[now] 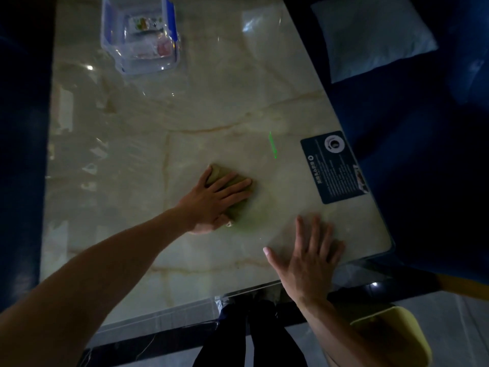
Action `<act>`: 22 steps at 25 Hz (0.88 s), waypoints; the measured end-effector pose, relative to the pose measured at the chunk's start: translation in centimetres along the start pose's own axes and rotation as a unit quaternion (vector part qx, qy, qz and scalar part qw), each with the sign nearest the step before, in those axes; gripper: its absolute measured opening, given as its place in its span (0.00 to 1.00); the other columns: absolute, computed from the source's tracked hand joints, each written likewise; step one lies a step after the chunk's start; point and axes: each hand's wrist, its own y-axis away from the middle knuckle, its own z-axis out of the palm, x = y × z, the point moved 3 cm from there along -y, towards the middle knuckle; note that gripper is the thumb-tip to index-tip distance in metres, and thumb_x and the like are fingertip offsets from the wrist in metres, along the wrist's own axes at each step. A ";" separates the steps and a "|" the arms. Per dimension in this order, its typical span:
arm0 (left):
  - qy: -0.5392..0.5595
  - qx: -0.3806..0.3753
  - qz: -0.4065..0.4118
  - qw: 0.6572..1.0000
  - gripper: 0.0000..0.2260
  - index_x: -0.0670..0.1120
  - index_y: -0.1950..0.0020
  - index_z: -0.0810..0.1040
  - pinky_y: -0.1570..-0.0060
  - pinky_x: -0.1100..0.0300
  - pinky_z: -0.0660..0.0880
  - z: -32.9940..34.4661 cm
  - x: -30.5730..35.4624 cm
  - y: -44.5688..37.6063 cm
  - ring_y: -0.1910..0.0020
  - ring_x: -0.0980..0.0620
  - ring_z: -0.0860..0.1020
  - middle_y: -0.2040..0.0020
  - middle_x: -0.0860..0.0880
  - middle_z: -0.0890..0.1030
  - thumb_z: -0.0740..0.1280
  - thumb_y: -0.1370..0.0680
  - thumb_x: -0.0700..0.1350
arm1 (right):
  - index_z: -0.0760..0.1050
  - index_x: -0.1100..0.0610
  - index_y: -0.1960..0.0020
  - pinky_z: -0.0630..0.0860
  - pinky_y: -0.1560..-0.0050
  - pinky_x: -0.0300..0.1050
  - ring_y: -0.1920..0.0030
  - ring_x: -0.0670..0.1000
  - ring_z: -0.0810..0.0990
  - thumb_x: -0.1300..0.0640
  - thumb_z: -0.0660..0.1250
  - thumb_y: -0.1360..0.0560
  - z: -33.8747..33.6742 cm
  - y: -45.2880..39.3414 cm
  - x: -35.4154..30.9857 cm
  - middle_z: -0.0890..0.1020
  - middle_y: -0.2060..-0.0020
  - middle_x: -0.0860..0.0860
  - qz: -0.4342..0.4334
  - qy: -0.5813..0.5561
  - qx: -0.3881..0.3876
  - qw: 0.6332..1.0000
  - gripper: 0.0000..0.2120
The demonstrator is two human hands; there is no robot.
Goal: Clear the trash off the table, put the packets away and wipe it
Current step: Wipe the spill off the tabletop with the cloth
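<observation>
My left hand (214,201) lies flat on a folded olive-green cloth (239,181), pressing it onto the pale marble table (201,123) near the middle. My right hand (308,256) rests palm down with fingers spread on the bare tabletop near the front right corner, holding nothing. At the far end stands a clear plastic box (139,35) with blue clips, and a few packets (148,35) lie inside it.
A dark printed card (334,166) lies flat near the table's right edge. Blue seating with a pale cushion (370,35) runs along the right side. A yellow-green bin (394,337) stands on the floor at the front right. My legs show below the front edge.
</observation>
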 end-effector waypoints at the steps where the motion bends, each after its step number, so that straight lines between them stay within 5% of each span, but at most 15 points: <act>1: 0.001 0.007 -0.013 1.000 0.33 0.57 0.24 0.43 0.28 0.33 0.44 0.4 -0.3 1.4 0.22 0.45 0.47 0.22 0.55 0.45 0.53 0.26 0.60 | 0.53 0.50 0.21 0.48 0.27 0.69 0.22 0.63 0.53 0.19 0.49 0.35 0.0 -0.1 0.0 0.56 0.21 0.58 0.000 -0.001 0.000 1.000 0.52; 5: 0.055 0.024 -0.146 0.987 0.34 0.57 0.24 0.47 0.30 0.31 0.53 2.4 -0.1 7.8 0.23 0.43 0.55 0.22 0.51 0.54 0.54 0.29 0.58 | 0.51 0.49 0.21 0.46 0.26 0.68 0.22 0.63 0.52 0.19 0.48 0.36 0.2 0.0 0.3 0.55 0.21 0.57 0.005 -0.003 0.003 1.000 0.52; 8: 0.114 0.036 -0.277 0.953 0.33 0.57 0.23 0.47 0.29 0.31 0.50 3.8 1.3 11.9 0.22 0.44 0.51 0.21 0.52 0.52 0.53 0.28 0.58 | 0.51 0.49 0.21 0.48 0.26 0.69 0.22 0.63 0.53 0.19 0.48 0.36 0.3 0.0 0.4 0.55 0.21 0.57 0.007 0.000 0.003 1.000 0.52; 14: 0.224 0.028 -0.540 0.811 0.32 0.58 0.24 0.39 0.29 0.31 0.39 4.8 8.7 13.9 0.22 0.48 0.40 0.21 0.55 0.41 0.46 0.27 0.59 | 0.49 0.51 0.21 0.48 0.27 0.71 0.22 0.64 0.50 0.20 0.49 0.35 0.6 0.0 0.2 0.53 0.21 0.58 -0.005 0.005 -0.005 1.000 0.52; 18: 0.293 0.026 -0.622 0.725 0.33 0.56 0.25 0.34 0.31 0.29 0.39 3.5 11.9 10.3 0.23 0.46 0.35 0.22 0.53 0.36 0.46 0.27 0.58 | 0.50 0.51 0.21 0.47 0.27 0.71 0.22 0.64 0.50 0.20 0.49 0.35 0.7 0.0 0.2 0.52 0.21 0.59 -0.008 0.008 -0.013 1.000 0.52; 22: 0.310 0.028 -0.635 0.708 0.33 0.54 0.26 0.31 0.32 0.27 0.40 2.0 12.3 6.3 0.24 0.43 0.33 0.23 0.50 0.33 0.44 0.26 0.58 | 0.50 0.51 0.21 0.46 0.26 0.71 0.22 0.64 0.50 0.19 0.49 0.35 0.6 -0.2 0.3 0.52 0.21 0.58 -0.011 0.010 -0.019 1.000 0.53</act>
